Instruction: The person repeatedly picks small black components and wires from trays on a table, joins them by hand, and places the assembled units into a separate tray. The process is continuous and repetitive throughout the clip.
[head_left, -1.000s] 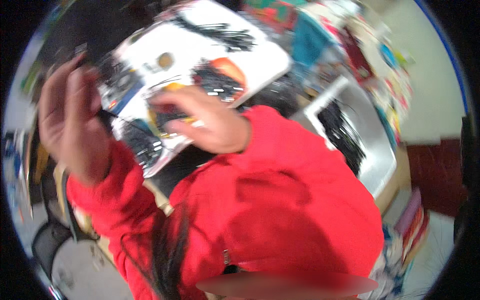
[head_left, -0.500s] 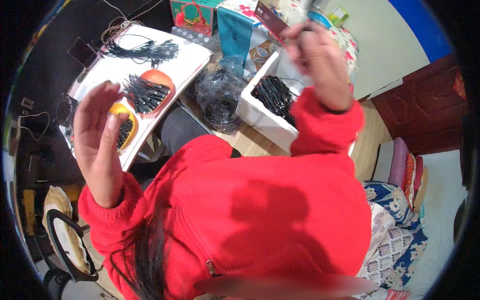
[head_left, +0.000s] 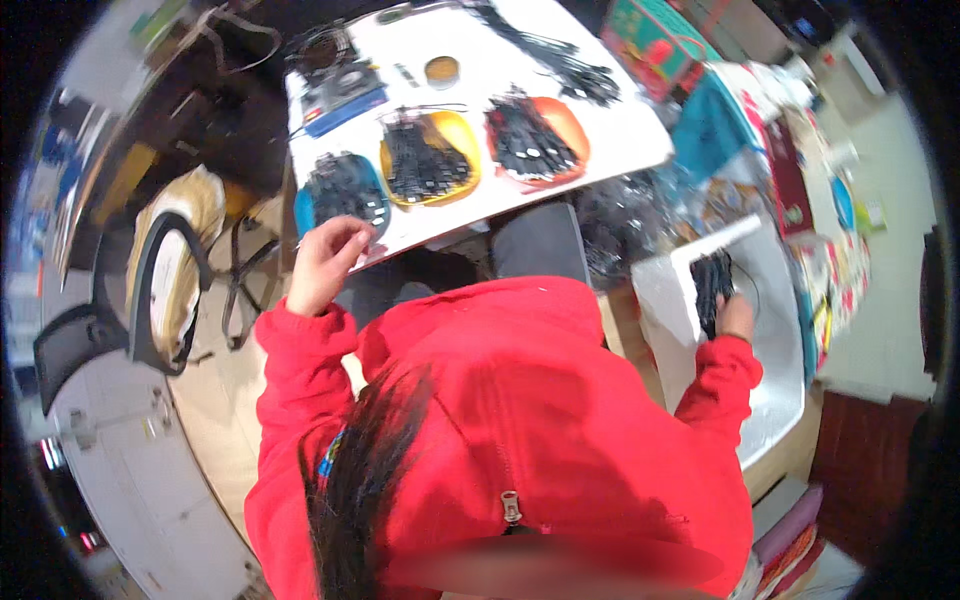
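Head view: left hand (head_left: 322, 262) loosely curled, empty, at the white table (head_left: 640, 140) front edge; right hand (head_left: 735, 318) seemingly grips a bundle of black ties (head_left: 711, 285) in the white foam box (head_left: 775, 390).

Head-worn fisheye, steeply down over table (head_left: 640, 140)

Setting: small home workshop for hand assembly or sorting; white table (head_left: 620, 140) carries three shallow trays along its near edge, blue (head_left: 305, 205), yellow (head_left: 465, 155) and orange (head_left: 570, 125), each heaped with small black parts; loose bundles of black ties (head_left: 560, 55) lie toward the far edge; a white bin (head_left: 770, 350) of the same parts stands at the right; office chair (head_left: 165, 280) at the left; colourful boxes (head_left: 655, 45) and clutter crowd the far right corner.
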